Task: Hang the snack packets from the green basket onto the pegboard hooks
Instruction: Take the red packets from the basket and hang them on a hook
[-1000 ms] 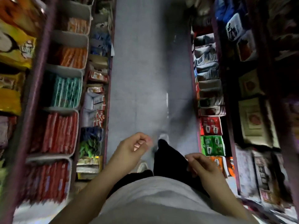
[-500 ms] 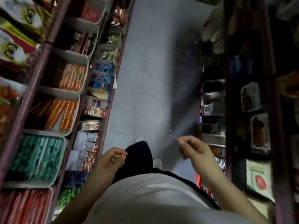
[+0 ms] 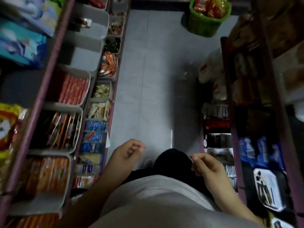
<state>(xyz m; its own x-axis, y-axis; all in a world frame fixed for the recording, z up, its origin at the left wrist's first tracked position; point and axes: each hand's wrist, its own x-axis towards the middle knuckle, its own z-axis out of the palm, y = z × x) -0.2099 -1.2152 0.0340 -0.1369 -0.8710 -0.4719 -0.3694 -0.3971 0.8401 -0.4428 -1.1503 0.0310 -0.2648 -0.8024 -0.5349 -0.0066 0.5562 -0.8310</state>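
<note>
One green basket [image 3: 203,24] stands on the grey floor [image 3: 148,79] at the far end of the aisle, near the right-hand shelving. It is filled with snack packets [image 3: 208,7], red and orange with some yellow; they are too many and too blurred to count. The basket is well apart from both hands.

Two hands are in view, low in the picture, in front of the person's white shirt [image 3: 156,199]. The left hand [image 3: 126,153] has its fingers loosely curled toward the palm, and it holds nothing and touches nothing. The right hand [image 3: 205,165] is also half curled, with fingertips bent inward; it holds nothing. Between the two hands, one dark trouser leg [image 3: 172,160] shows over the floor.

On the left side stands a shelf unit with a purple frame [image 3: 49,76]. It carries several pale trays; I can count about five in the nearer column. One tray holds red packets [image 3: 72,89], one lower tray holds orange packets [image 3: 49,175], and one upper tray [image 3: 88,51] shows only its grey inside. A second column further in has small bins with mixed sweets and blue packets [image 3: 93,135]. On the right side a second shelf unit [image 3: 230,96] is dark, and its goods are hard to tell.
</note>
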